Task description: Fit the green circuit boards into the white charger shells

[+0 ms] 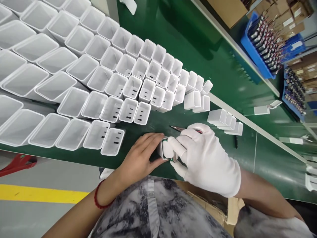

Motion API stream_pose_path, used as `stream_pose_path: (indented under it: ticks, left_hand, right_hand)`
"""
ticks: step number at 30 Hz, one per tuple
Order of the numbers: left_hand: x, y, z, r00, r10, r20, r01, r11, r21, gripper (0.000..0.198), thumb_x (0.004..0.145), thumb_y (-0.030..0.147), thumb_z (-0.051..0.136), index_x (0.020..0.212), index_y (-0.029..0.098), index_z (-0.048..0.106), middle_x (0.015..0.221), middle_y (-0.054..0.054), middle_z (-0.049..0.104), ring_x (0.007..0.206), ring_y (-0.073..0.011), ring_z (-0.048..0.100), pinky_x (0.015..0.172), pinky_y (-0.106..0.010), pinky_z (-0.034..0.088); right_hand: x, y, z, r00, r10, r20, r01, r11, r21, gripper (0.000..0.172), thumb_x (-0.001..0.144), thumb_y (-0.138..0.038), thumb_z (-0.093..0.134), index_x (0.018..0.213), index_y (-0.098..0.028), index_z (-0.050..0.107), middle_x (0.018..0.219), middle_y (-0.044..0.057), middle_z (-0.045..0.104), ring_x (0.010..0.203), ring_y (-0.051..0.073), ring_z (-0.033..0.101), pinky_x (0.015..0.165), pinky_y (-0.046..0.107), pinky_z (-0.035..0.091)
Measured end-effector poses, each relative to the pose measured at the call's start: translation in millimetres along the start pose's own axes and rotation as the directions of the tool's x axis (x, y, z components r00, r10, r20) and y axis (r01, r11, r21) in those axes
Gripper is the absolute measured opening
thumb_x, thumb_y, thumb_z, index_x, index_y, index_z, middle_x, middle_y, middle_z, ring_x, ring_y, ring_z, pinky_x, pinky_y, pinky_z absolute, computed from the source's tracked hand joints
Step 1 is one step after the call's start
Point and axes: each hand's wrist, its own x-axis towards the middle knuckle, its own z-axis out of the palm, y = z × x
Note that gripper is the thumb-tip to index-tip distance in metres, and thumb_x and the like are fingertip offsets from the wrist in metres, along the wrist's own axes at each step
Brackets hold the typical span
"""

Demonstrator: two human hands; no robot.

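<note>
My bare left hand (142,150) is wrapped round a small white plastic housing (160,150) near the table's front edge. My right hand (206,157), in a white glove, has its fingers bent at the open end of that housing, gripping a part with a green circuit board edge (171,160) showing. Most of this part is hidden by the gloved fingers. Just behind the glove is a pointed metal tool (177,128) with a bit of red on it. Whether the right hand touches this tool, I cannot tell.
Rows of open white housings (128,110) cover the left of the green table (158,127). A few more housings (218,116) lie on their sides to the right, near a black pen-like object (236,142). Blue bins (257,54) with wired parts stand beyond a pale rail.
</note>
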Motion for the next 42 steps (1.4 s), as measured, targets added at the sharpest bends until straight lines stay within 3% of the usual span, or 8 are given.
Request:
stream_pose_path:
  ticks: [12,21,32,37,42]
  left_hand:
    - [1.1,0.1,-0.9,1.000,0.001,0.015,-0.001,1.000,-0.002,0.059,0.091,0.034,0.063,0.144,0.020,0.040,0.128,-0.013,0.064,0.120,-0.0295,0.059,0.101,-0.046,0.051]
    - [0.4,-0.9,-1.0,1.000,-0.001,0.024,0.001,1.000,-0.002,0.060,0.091,0.034,0.063,0.145,0.021,0.039,0.129,-0.012,0.064,0.121,-0.0286,0.058,0.102,-0.045,0.051]
    - [1.0,0.5,-1.6,0.999,-0.016,0.029,0.016,1.000,-0.016,0.058,0.092,0.033,0.062,0.144,0.021,0.040,0.130,-0.013,0.063,0.122,-0.0287,0.058,0.102,-0.046,0.051]
    - [-0.1,-0.8,-1.3,0.999,-0.006,0.031,0.007,1.000,-0.013,0.062,0.091,0.036,0.063,0.145,0.021,0.038,0.131,-0.013,0.063,0.121,-0.0296,0.058,0.102,-0.047,0.051]
    - [0.1,-1.6,-1.0,1.000,-0.008,0.025,0.008,1.000,-0.016,0.062,0.090,0.034,0.065,0.144,0.021,0.039,0.131,-0.012,0.063,0.122,-0.0282,0.058,0.103,-0.045,0.051]
  right_hand:
    - [4.0,-5.0,-5.1,0.996,0.003,0.090,0.003,0.997,-0.073,0.005,0.084,-0.024,0.055,0.083,-0.020,0.058,0.070,0.004,0.054,0.069,0.024,0.047,0.075,0.042,0.034]
    - [4.2,-2.2,-3.3,0.998,-0.004,0.058,0.006,0.999,-0.047,0.004,0.083,-0.023,0.056,0.082,-0.020,0.058,0.070,0.004,0.053,0.068,0.023,0.047,0.074,0.043,0.035]
    - [6.7,-8.6,0.5,0.999,0.006,0.043,-0.002,0.997,-0.081,0.011,0.082,-0.026,0.059,0.086,-0.016,0.061,0.073,0.006,0.057,0.072,0.025,0.053,0.086,0.048,0.040]
    - [4.5,-5.7,-3.9,0.999,0.040,0.019,-0.040,0.999,0.008,0.010,0.081,-0.031,0.058,0.079,-0.021,0.057,0.072,0.005,0.057,0.067,0.023,0.049,0.076,0.045,0.041]
    - [2.4,-3.1,-5.2,0.999,0.034,-0.012,-0.033,0.998,0.044,0.007,0.082,-0.028,0.057,0.078,-0.022,0.055,0.073,0.004,0.058,0.068,0.022,0.049,0.076,0.044,0.038]
